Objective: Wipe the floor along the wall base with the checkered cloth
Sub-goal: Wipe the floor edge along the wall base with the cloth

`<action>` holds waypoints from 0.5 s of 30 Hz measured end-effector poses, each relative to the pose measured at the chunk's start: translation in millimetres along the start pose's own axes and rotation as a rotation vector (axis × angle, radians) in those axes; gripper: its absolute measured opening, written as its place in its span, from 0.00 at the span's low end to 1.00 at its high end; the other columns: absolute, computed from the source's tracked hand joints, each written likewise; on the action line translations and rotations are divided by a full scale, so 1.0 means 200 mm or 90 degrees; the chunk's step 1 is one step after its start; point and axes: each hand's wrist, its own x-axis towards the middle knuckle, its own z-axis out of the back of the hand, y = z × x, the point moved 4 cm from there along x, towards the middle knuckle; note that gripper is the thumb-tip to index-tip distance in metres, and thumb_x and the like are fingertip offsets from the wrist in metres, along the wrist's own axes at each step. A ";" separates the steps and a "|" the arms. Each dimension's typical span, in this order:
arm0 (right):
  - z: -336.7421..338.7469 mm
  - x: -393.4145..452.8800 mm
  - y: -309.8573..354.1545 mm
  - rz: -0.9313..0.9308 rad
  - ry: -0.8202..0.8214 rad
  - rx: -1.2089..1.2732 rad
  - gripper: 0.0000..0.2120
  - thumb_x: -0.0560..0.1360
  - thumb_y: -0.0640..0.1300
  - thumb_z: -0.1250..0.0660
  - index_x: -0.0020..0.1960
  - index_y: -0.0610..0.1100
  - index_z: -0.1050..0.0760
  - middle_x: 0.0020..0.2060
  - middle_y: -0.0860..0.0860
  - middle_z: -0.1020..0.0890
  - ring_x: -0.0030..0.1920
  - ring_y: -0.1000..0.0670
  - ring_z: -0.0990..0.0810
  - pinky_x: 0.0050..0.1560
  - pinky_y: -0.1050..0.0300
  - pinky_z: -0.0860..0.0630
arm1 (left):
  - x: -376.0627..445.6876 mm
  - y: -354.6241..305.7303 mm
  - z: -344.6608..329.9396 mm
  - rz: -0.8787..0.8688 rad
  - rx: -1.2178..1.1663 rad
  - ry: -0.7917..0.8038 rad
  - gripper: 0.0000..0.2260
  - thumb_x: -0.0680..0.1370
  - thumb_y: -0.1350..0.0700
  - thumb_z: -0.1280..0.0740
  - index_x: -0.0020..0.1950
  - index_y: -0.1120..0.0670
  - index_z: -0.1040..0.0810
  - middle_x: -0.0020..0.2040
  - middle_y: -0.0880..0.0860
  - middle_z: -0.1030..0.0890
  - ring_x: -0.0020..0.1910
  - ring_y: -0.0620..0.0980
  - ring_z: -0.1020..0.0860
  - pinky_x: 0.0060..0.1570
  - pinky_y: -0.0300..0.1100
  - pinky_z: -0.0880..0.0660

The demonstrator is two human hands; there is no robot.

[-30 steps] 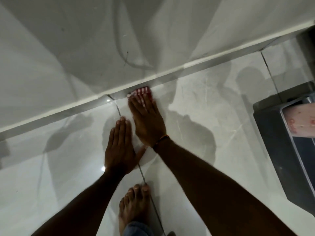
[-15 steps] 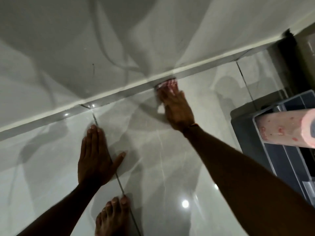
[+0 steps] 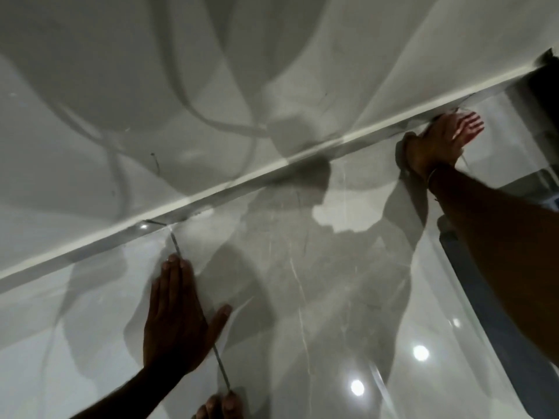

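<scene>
We see a dark grey container [image 3: 472,267] at the right edge, mostly covered by the right forearm and cut off by the frame, so we cannot tell what it holds. Our right hand [image 3: 438,143] reaches far to the right and presses down at the foot of the wall [image 3: 211,86], against the pale skirting strip [image 3: 272,169]. The checkered cloth [image 3: 470,124] sits under its fingers there; only a blurred pinkish patch shows, and its pattern is hard to make out. The fingers look spread flat over it rather than curled, though motion blur keeps us from being sure of the grip. Our left hand [image 3: 178,322] lies open, palm down, on the glossy tiled floor [image 3: 317,297], fingers together and thumb splayed, across a grout line [image 3: 220,367]. Toes of a bare foot [image 3: 220,406] poke in at the bottom edge, mostly cut off.
</scene>
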 end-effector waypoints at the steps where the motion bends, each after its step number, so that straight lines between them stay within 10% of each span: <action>1: 0.00 -0.01 0.00 -0.003 -0.005 0.012 0.41 0.81 0.59 0.45 0.82 0.32 0.50 0.83 0.32 0.48 0.83 0.26 0.52 0.81 0.26 0.55 | 0.00 -0.01 0.00 -0.002 0.003 0.000 0.52 0.77 0.24 0.46 0.86 0.59 0.59 0.88 0.56 0.59 0.87 0.56 0.57 0.84 0.48 0.62; 15: -0.23 -1.04 0.59 0.266 -0.033 0.036 0.31 0.84 0.45 0.45 0.82 0.31 0.44 0.82 0.29 0.48 0.82 0.23 0.53 0.84 0.33 0.60 | -0.01 -0.04 0.08 -0.006 -0.006 0.038 0.51 0.79 0.26 0.46 0.86 0.61 0.58 0.87 0.61 0.58 0.86 0.54 0.63 0.83 0.46 0.66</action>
